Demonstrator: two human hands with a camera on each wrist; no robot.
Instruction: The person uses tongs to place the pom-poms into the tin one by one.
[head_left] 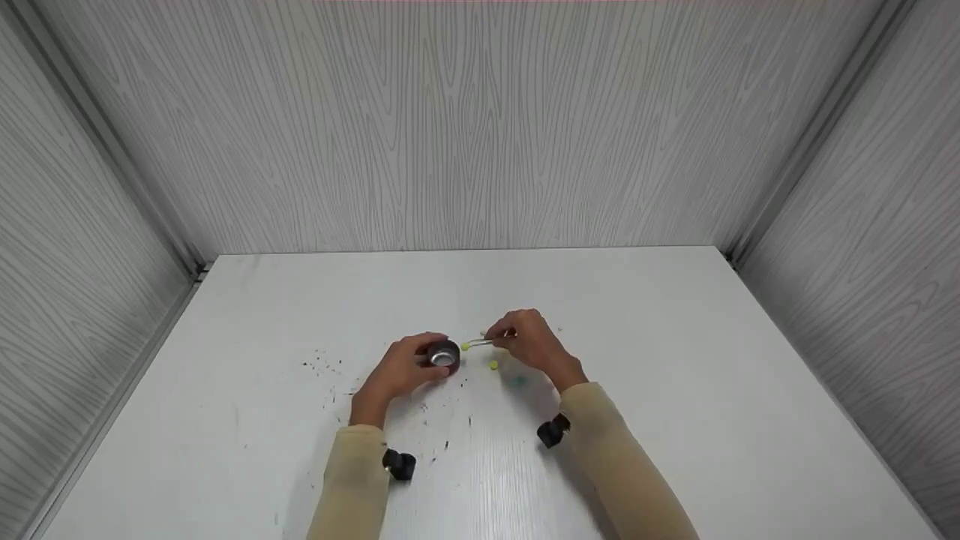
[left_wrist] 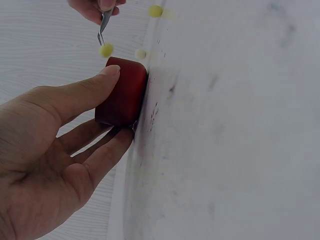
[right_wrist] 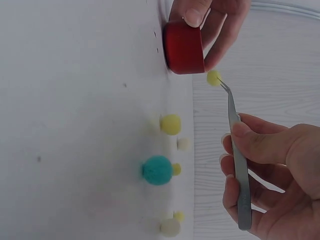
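Note:
A small dark red metal cup [right_wrist: 184,50] stands on the white table with its mouth up; its silvery inside shows in the head view. My left hand [head_left: 397,369] grips the cup by its sides, thumb on one side and fingers on the other. Curved-tip steel tweezers [right_wrist: 241,172] are pinched between the thumb and fingers of my right hand [head_left: 532,345]. Their tips hold a small yellow pompom [right_wrist: 213,77] in the air, just right of the cup's rim in the head view.
On the table near my right hand lie a larger yellow pompom [right_wrist: 171,124], a teal pompom [right_wrist: 157,170], a whitish pompom [right_wrist: 170,227] and several smaller ones. Dark specks [head_left: 322,366] are scattered left of the cup. Grey wood-grain panels [head_left: 465,127] enclose the table.

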